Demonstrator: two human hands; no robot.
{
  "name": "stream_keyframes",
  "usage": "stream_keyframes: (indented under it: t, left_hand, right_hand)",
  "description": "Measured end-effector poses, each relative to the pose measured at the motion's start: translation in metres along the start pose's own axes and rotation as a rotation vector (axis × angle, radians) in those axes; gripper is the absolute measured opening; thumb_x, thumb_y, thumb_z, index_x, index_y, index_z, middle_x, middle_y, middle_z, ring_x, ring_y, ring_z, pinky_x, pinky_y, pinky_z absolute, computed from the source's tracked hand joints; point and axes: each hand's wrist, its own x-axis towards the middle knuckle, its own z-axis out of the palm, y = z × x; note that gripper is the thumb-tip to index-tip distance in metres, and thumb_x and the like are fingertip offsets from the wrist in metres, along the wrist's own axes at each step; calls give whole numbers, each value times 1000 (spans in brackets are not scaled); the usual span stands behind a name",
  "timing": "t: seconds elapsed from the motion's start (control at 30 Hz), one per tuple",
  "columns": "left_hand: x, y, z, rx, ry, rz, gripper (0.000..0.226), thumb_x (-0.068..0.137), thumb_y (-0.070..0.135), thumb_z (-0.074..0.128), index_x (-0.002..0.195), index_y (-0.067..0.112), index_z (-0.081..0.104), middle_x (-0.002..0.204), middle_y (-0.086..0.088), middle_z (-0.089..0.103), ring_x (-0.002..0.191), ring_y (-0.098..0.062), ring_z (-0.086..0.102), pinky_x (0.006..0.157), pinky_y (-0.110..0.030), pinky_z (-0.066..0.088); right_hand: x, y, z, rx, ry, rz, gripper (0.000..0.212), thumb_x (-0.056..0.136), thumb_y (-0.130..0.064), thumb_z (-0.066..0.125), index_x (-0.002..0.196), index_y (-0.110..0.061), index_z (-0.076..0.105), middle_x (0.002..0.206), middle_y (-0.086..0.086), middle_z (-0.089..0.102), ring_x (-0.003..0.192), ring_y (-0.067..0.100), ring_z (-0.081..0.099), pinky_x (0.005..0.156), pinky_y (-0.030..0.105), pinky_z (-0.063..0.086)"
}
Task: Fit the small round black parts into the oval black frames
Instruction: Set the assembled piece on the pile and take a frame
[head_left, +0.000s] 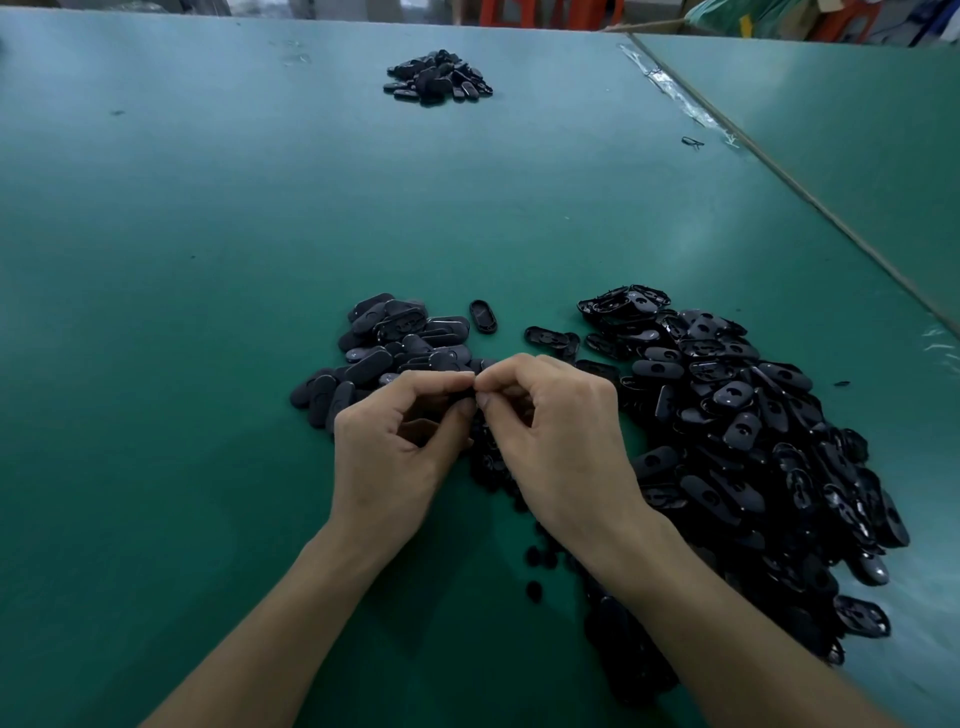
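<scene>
Fingertips meet at centre of the green table!
Left hand and right hand, fingers curled, pinch a mostly hidden black piece between them. From the hands: big heap of oval black frames at 3 o'clock, smaller pile at 11, small round black parts at 6, far pile at 12.

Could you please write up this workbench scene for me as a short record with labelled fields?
surface: green table
left hand: pinches a black part, mostly hidden, at the fingertips
right hand: pinches the same black part from the opposite side
left pile: oval frames beyond the left hand
right pile: larger heap of oval frames
far pile: small heap across the table
round parts: loose on the table between the forearms
lone frame: lies apart between the near piles
</scene>
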Motion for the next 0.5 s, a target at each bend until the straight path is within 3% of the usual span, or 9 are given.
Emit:
stream_keyframes:
  t: [0.1,0.17,0.37,0.5]
  left_hand:
    - [0,0,0,-13,6,5,22,85,12,72,100,28,72,93,4,77,78,-18,75,72,-35,62]
    - [1,0,1,-13,6,7,22,86,11,71,100,28,72,93,4,76,79,-19,75,72,-37,62]
    - [1,1,1,-29,-12,-9,28,87,4,73,102,28,68,95,10,75,82,-12,72,72,-31,60]
    - [3,0,1,9,11,9,29,86,7,75,100,31,66,94,17,74,82,-5,71,67,-20,56]
  right_hand:
    - [1,0,-2,31,19,15,11,88,-9,74,93,-17,79,87,-3,69,78,6,63,73,14,50]
    - [3,0,-4,68,21,29,12,86,-8,75,92,-18,80,88,-4,69,77,3,64,73,9,48]
    - [-2,-5,-2,-30,12,-35,16,90,-10,72,104,-14,79,94,1,75,85,9,68,82,15,50]
    - [-7,-11,-1,-90,13,-80,20,93,-8,67,110,-11,76,99,4,76,90,16,71,85,28,55]
